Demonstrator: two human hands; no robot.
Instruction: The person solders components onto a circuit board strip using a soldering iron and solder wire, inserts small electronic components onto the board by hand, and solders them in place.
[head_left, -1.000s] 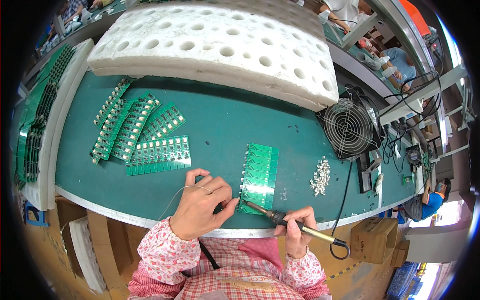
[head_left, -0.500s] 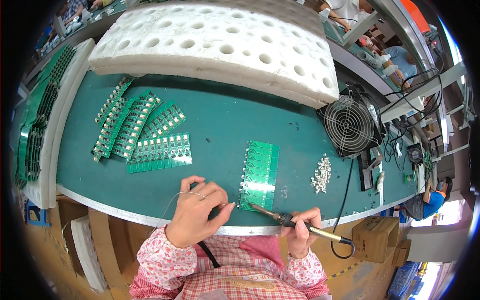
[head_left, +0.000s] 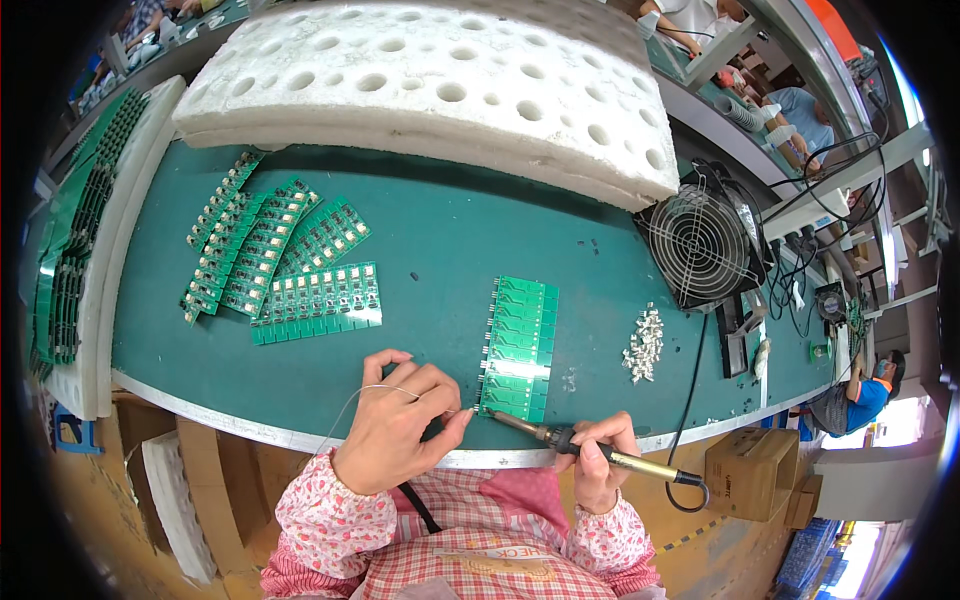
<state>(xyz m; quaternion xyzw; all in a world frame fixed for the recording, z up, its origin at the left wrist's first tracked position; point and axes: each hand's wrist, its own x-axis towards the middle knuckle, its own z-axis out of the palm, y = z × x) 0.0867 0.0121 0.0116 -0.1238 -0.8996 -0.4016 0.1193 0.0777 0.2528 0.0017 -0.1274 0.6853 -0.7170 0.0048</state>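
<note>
Board (head_left: 519,340) lengthwise fore-aft; iron (head_left: 640,464) pointing left-forward.

Head view: left fisheye of the pair you wear on your head | Position: above your apron (head_left: 440,577), at the near side of the workbench (head_left: 450,250) | Facing: down and forward, upright, unmirrored | Range: near your left hand (head_left: 398,428) and right hand (head_left: 602,460), wide enough to catch the floor (head_left: 730,565) | Distortion: front edge (head_left: 500,459) bows

Green board (head_left: 518,347) lies flat, pins along left edge. Gold-handled iron (head_left: 556,437) slants leftward, tip at board's near-left corner. Thin silvery wire (head_left: 349,404) curves left of board.
</note>
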